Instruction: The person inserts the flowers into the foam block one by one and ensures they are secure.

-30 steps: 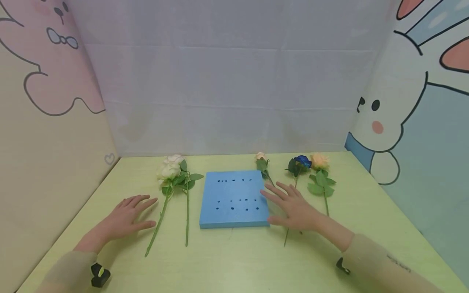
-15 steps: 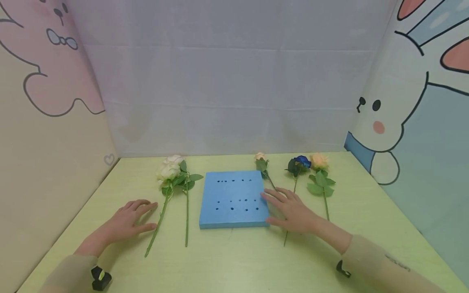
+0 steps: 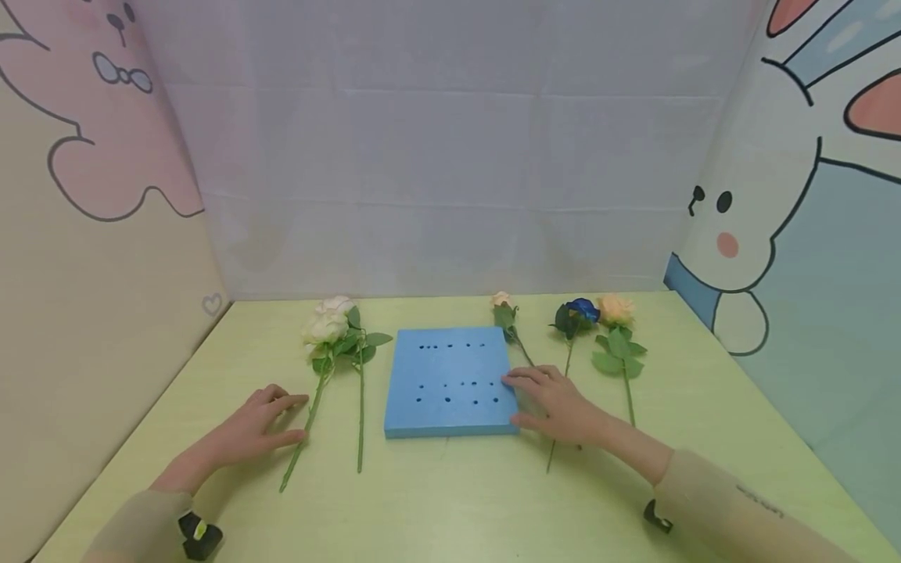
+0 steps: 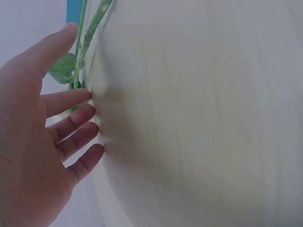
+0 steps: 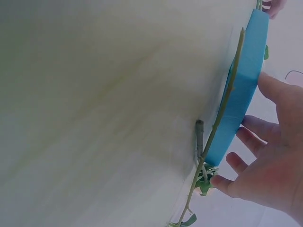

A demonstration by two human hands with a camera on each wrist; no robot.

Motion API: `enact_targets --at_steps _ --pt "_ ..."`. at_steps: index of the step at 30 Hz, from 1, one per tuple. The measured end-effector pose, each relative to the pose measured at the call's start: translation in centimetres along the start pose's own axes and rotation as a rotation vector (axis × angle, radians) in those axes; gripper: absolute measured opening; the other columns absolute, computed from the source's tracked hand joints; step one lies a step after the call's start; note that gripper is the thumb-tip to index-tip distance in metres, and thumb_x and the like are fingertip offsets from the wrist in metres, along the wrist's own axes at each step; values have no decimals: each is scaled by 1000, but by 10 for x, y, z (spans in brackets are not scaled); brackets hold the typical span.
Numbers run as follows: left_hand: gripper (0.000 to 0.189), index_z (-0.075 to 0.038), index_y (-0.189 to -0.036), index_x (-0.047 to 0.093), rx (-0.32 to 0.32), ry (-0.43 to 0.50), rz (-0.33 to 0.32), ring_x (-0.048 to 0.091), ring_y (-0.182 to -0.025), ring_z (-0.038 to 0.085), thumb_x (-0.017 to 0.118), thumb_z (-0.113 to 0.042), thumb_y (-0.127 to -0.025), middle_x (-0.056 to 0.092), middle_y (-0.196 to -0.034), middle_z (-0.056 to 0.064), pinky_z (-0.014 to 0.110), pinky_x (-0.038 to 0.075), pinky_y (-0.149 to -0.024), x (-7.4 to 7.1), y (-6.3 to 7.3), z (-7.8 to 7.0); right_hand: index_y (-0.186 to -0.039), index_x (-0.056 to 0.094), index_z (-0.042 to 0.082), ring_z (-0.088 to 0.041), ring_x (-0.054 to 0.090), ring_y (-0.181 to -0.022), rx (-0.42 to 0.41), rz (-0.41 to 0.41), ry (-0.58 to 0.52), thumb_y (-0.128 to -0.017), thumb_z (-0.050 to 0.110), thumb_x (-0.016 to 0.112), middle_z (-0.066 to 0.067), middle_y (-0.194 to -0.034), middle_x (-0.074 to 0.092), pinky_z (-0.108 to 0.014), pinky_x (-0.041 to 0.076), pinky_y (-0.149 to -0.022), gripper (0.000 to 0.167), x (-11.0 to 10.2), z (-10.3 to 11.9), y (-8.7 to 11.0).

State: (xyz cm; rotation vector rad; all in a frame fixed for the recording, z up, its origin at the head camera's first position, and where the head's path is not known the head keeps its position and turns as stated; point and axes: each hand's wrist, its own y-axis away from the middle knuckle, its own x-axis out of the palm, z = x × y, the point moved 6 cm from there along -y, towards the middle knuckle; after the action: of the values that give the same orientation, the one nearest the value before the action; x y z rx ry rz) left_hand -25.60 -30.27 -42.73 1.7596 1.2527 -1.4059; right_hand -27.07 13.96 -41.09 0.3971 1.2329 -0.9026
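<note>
Beside the stem of a white rose (image 3: 325,328) lies my left hand (image 3: 249,430), fingers loosely bent and thumb tip at the stem. In the left wrist view the green stem (image 4: 92,35) passes near the thumb and forefinger, with nothing gripped. A blue board (image 3: 450,367) with several small holes lies flat at the middle of the table. My right hand (image 3: 556,403) is at its right edge, spread over a blue rose's stem. In the right wrist view, its thumb and fingertips are at the board's side (image 5: 244,85), not curled round anything.
A second green stem (image 3: 361,422) lies left of the board. Right of it are a small pink rose (image 3: 502,299), a blue rose (image 3: 583,310) and a peach rose (image 3: 615,310). Fabric walls (image 3: 436,156) enclose the yellow-green table (image 3: 450,508).
Both hands have come down closer to the table. The left hand has shifted slightly right to the rose stem, while the right hand has settled at the board's edge. The flowers have stayed put.
</note>
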Motion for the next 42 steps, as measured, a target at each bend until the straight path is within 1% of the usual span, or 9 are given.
enact_targets --at_steps 6,11,16,24,28,30,35,40,42 --pt "59 2 -128 61 -4 109 10 49 -88 11 75 -36 -86 56 -97 1 23 43 -70 1 -4 -7 -140 53 7 -43 45 -127 23 -7 -66 -90 33 72 -15 -144 52 -63 41 -101 60 1 -5 0" --pt "65 8 -129 58 -73 171 50 50 -82 8 77 -35 -85 58 -93 1 22 46 -69 5 -7 -11 -142 50 4 -43 44 -128 36 -9 -109 -89 33 72 -17 -144 51 -62 41 -101 64 1 -5 1" --pt "75 13 -131 53 -149 220 84 47 -72 4 81 -34 -80 58 -87 -1 20 43 -62 10 -7 -13 -143 49 4 -43 44 -129 48 -1 -126 -90 32 71 -17 -146 50 -62 40 -102 64 0 -4 0" --pt "69 10 -134 51 -243 309 111 54 -76 9 81 -20 -80 61 -91 2 20 44 -59 17 -7 -9 -142 50 3 -44 44 -127 44 -8 -147 -91 31 71 -18 -145 50 -63 41 -100 63 0 -4 2" --pt "67 11 -133 52 -247 357 106 60 -82 13 80 -19 -81 64 -94 5 20 48 -60 15 -5 -7 -141 51 2 -43 45 -126 28 -16 -147 -90 30 72 -18 -144 51 -62 41 -100 62 0 -4 2" --pt "68 11 -135 51 -256 417 114 62 -84 14 80 -20 -81 65 -96 7 21 51 -61 15 -4 -5 -141 51 3 -42 46 -127 27 -18 -144 -90 30 72 -17 -144 52 -61 41 -101 62 1 -4 2" --pt "76 10 -144 40 -232 580 207 62 -87 8 76 -24 -86 65 -104 12 24 55 -68 18 -4 4 -142 51 4 -41 46 -127 27 -19 -142 -90 30 72 -16 -144 52 -60 41 -101 61 1 -5 2" --pt "81 10 -152 20 -124 723 359 60 -94 4 68 -14 -91 56 -121 20 21 54 -79 21 0 8 -142 51 3 -42 46 -128 25 -13 -140 -91 30 71 -18 -145 51 -61 41 -102 62 1 -4 1" --pt "81 13 -152 16 -83 775 391 61 -95 6 66 -9 -91 54 -124 24 22 54 -81 20 1 8 -142 50 4 -41 46 -129 32 -5 -140 -91 31 70 -18 -146 51 -61 40 -103 62 1 -4 1"
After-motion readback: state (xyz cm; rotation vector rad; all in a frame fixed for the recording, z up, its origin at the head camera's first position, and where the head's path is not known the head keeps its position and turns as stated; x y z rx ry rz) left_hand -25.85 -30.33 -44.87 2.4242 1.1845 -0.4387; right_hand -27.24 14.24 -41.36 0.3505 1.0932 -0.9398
